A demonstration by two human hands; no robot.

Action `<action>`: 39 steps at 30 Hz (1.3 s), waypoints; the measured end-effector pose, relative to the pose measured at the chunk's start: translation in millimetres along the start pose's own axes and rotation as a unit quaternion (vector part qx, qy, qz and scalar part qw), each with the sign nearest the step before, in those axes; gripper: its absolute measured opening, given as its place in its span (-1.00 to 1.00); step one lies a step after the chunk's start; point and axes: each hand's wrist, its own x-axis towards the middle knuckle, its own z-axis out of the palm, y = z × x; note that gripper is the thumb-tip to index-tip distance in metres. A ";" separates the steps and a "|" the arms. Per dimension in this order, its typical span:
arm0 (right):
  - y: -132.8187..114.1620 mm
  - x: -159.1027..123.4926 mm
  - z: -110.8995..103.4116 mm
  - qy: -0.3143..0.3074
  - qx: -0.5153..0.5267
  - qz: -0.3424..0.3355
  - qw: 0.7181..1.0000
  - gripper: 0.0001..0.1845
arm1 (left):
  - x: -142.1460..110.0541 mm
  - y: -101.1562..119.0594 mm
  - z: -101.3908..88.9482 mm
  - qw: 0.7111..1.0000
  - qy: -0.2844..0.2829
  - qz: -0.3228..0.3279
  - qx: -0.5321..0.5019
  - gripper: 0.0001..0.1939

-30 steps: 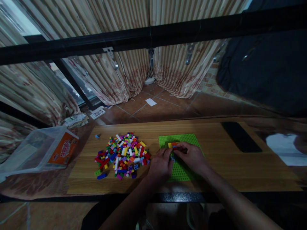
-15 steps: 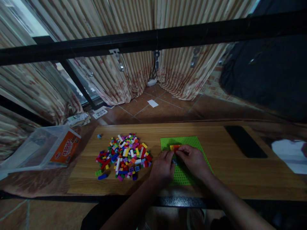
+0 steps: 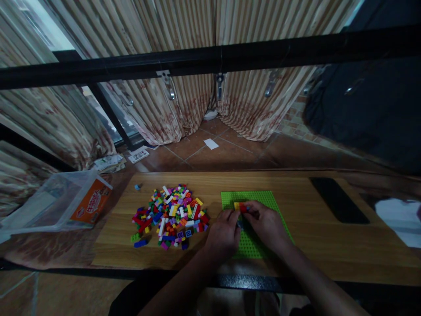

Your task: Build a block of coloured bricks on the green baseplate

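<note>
My right hand (image 3: 265,223) is over a green studded baseplate (image 3: 256,251), thumb and fingers pinched on the right end of a small red toy brick (image 3: 242,208). Directly left of it, a yellow brick (image 3: 236,205) shows on the upper part of the plate. My left hand (image 3: 224,230) rests at the plate's left side, its fingers curled together with the tips close to the red brick. A small bluish-grey piece (image 3: 240,224) shows beside those fingers; whether they grip it is hidden.
Left of the plate lies a heap of mixed toy bricks (image 3: 174,215) on the wooden table (image 3: 309,245). A black phone-like slab (image 3: 340,199) lies at the right. Beyond the table's left end stands a clear plastic box (image 3: 59,197) with an orange label. A dark rail (image 3: 194,63) crosses behind.
The red brick shows more clearly between my fingers as the right hand shifts slightly. The left hand stays nearly in place. The whole view has moved a little.
</note>
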 end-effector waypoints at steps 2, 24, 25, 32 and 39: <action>1.8 -0.1 -0.8 -0.003 -0.016 -0.039 0.999 -0.73 | 0.1 -0.5 0.5 1.000 0.003 0.002 0.000 -0.51; 7.3 5.1 -4.1 -0.037 0.025 -0.044 0.998 -0.76 | 0.1 -1.5 2.1 1.000 0.006 0.010 0.004 -0.52; 5.4 4.7 -2.8 -0.023 0.022 -0.037 0.999 -0.77 | 0.1 -1.8 2.5 1.000 0.007 0.010 0.006 -0.52; 2.4 2.9 -0.1 0.007 0.024 -0.009 1.000 -0.77 | -1.8 -2.0 7.0 0.999 0.017 0.020 0.031 -0.52; 4.9 3.2 -0.8 0.006 0.027 0.004 1.000 -0.77 | -5.3 -1.7 20.7 0.987 0.040 0.055 0.146 -0.52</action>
